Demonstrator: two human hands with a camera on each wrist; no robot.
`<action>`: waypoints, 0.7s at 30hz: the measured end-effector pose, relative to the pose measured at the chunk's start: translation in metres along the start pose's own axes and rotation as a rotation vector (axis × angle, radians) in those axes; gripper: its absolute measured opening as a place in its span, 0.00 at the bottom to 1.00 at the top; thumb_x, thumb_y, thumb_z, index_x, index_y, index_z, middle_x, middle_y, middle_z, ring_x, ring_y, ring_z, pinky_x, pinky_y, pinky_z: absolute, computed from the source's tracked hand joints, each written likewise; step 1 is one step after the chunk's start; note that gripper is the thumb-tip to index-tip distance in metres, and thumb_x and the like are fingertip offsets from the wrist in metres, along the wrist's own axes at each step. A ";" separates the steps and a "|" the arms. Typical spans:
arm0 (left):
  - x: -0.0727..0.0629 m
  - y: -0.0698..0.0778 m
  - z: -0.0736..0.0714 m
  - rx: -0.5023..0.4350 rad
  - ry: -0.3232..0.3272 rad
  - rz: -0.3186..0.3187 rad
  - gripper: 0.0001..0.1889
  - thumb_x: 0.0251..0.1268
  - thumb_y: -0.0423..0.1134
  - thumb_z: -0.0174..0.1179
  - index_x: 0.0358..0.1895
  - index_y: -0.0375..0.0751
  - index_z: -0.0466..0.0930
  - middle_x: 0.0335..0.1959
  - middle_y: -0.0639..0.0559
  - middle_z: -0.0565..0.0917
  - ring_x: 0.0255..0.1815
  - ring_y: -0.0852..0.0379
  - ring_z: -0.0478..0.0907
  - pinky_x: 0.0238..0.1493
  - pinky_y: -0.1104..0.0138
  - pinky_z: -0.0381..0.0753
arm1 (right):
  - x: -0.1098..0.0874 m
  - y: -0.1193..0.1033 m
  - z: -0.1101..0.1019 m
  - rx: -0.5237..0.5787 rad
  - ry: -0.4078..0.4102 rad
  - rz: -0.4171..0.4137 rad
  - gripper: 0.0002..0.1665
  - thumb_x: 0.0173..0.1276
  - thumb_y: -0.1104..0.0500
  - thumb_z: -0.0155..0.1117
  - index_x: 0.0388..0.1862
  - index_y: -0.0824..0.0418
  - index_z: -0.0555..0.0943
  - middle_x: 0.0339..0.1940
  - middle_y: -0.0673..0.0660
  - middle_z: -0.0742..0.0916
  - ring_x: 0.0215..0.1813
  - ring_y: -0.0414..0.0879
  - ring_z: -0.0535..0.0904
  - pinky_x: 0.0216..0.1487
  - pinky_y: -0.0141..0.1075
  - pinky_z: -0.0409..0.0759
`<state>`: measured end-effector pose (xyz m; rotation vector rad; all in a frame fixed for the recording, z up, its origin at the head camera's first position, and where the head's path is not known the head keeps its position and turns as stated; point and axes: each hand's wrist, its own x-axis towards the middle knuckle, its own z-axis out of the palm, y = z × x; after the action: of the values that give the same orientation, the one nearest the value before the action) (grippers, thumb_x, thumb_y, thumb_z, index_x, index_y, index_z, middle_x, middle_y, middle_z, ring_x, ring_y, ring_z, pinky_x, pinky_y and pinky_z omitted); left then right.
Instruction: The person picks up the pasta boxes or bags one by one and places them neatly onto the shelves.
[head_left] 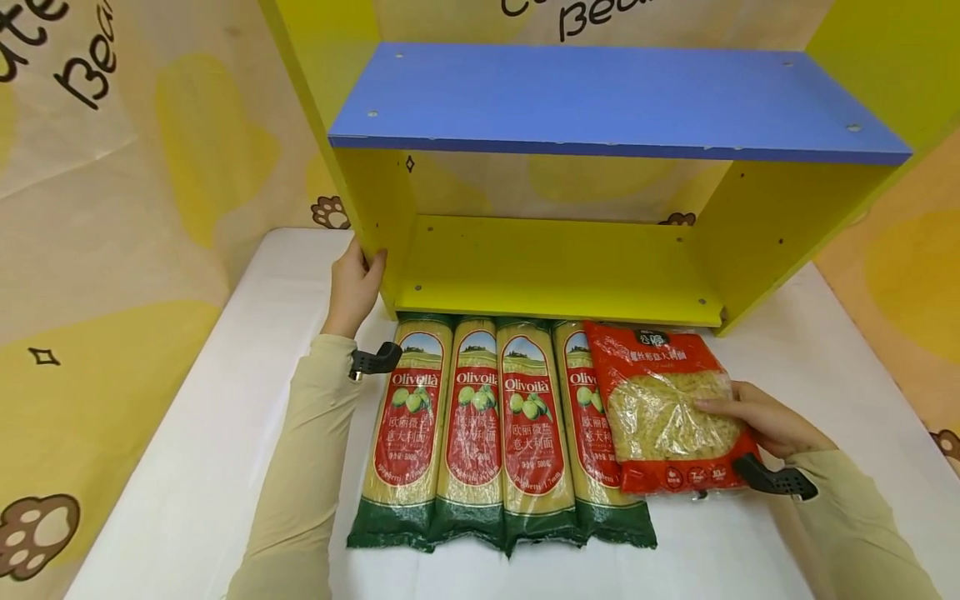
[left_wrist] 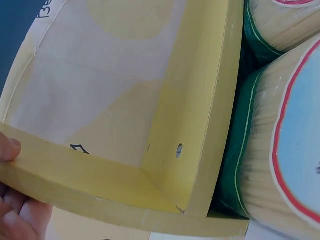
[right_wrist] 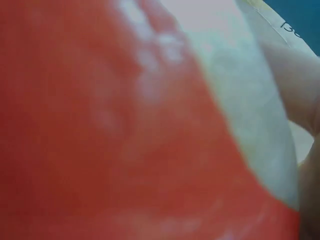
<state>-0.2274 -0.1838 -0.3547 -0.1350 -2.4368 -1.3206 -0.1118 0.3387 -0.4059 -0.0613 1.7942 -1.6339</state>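
Note:
My left hand (head_left: 356, 287) grips the left side panel of a yellow shelf unit (head_left: 555, 267), thumb on the inner face and fingers outside, as the left wrist view also shows. In my right hand (head_left: 772, 421) is a red bag of spiral pasta (head_left: 671, 417) with a see-through window. The thumb lies over its right edge, while the fingers behind are hidden. The bag overlaps the rightmost of several spaghetti packs (head_left: 536, 433), which lie side by side against the shelf's front edge. Red and pale plastic of the bag fills the blurred right wrist view.
A blue shelf board (head_left: 600, 100) spans the unit above its yellow bottom board. The white table (head_left: 217, 417) extends to both sides of the packs. Patterned cloth (head_left: 112, 208) with paw prints hangs behind and at the sides.

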 end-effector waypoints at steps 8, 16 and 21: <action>-0.001 0.000 -0.001 -0.028 -0.008 -0.022 0.16 0.72 0.34 0.48 0.56 0.27 0.69 0.48 0.31 0.79 0.46 0.40 0.79 0.44 0.53 0.77 | -0.005 -0.003 0.007 -0.052 0.039 0.029 0.43 0.72 0.58 0.52 0.68 0.75 0.38 0.44 0.52 0.79 0.45 0.47 0.81 0.46 0.45 0.80; -0.001 0.000 -0.002 -0.041 -0.004 -0.009 0.16 0.72 0.33 0.48 0.57 0.27 0.69 0.48 0.30 0.79 0.47 0.39 0.79 0.46 0.51 0.77 | -0.007 -0.009 0.020 0.015 0.079 -0.017 0.28 0.72 0.60 0.52 0.62 0.69 0.53 0.41 0.54 0.83 0.41 0.50 0.83 0.42 0.48 0.80; -0.002 -0.001 -0.001 -0.028 -0.001 -0.009 0.16 0.72 0.33 0.48 0.57 0.26 0.69 0.46 0.29 0.79 0.45 0.39 0.79 0.44 0.52 0.77 | -0.009 -0.015 0.031 -0.012 0.220 -0.026 0.21 0.69 0.62 0.56 0.55 0.69 0.61 0.36 0.54 0.83 0.36 0.49 0.84 0.38 0.45 0.82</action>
<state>-0.2253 -0.1849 -0.3561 -0.1326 -2.4235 -1.3593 -0.0951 0.3140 -0.3873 0.0932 1.9747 -1.7031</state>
